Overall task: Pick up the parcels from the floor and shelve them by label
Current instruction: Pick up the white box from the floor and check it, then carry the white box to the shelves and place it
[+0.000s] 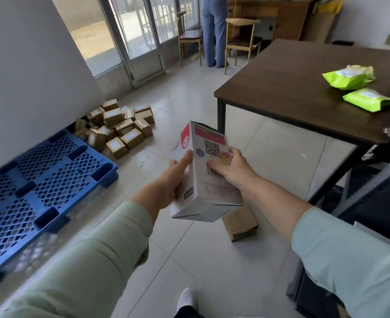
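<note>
I have the white box (206, 173) up off the floor, left grip (175, 177) clasping its side, right grip (229, 167) spread over the printed face, tilted so I can read it. A brown parcel (240, 223) lies just below; the pile (120, 127) waits beyond the blue pallet (35, 180).

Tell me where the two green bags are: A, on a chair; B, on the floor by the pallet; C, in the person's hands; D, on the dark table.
D: both green bags lie on the dark table, while the hands hold a white box.
</note>
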